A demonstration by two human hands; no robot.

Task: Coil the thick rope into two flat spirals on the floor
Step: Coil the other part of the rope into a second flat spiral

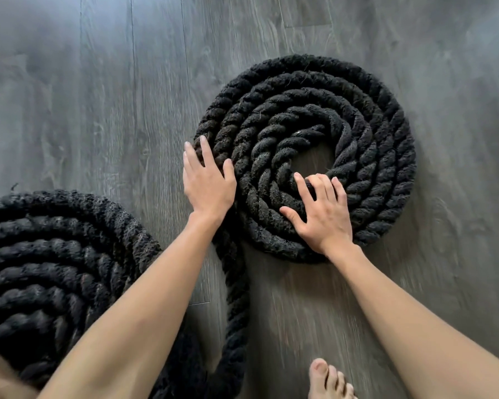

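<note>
A thick black twisted rope lies in two flat spirals on the grey wood floor. The right spiral (pixel 366 116) has several turns around a small open centre. My left hand (pixel 206 182) lies flat against this spiral's outer left turn, fingers spread. My right hand (pixel 320 211) presses down on its near inner turns, fingertips curled at the innermost turn. The left spiral (pixel 49 260) sits at the lower left, partly cut off by the frame and by my left forearm. A straight run of rope (pixel 236 312) leads from the right spiral down towards the bottom edge.
Grey wood-plank floor (pixel 98 82) spreads out behind and to the right of both coils. My bare foot (pixel 326 381) rests at the bottom edge, just right of the straight run of rope.
</note>
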